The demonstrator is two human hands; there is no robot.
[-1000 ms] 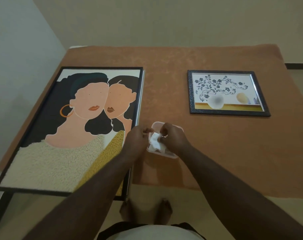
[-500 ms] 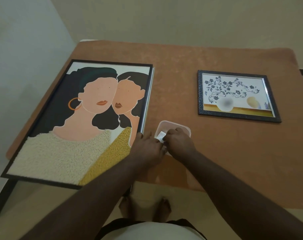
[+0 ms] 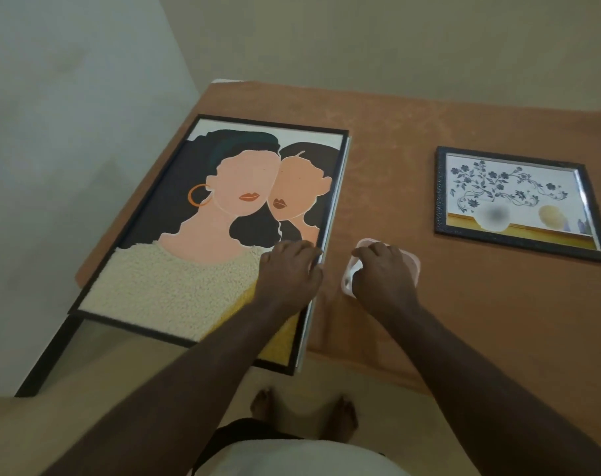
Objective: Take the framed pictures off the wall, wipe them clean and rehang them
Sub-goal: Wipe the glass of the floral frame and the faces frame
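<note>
A large framed picture of two women (image 3: 203, 235) lies flat on the left of the table, its near corner hanging over the edge. A small framed flower picture (image 3: 519, 204) lies flat at the right. Between them sits a small clear plastic container (image 3: 414, 261) holding a white wipe (image 3: 353, 269). My left hand (image 3: 288, 273) rests on the large picture's lower right part, with its fingertips at the frame's right edge. Over the container, my right hand (image 3: 383, 273) has its fingers curled down onto the wipe; most of the wipe and the container is hidden under it.
An orange-brown cloth (image 3: 395, 149) covers the table. Plain walls stand close behind and to the left. The table's near edge runs just in front of my bare feet (image 3: 264, 403) on the floor. A dark table leg (image 3: 52, 355) shows at lower left.
My left hand left the wipe and moved left onto the large picture. My right hand stayed at the container on the wipe. The view swung left and down.
</note>
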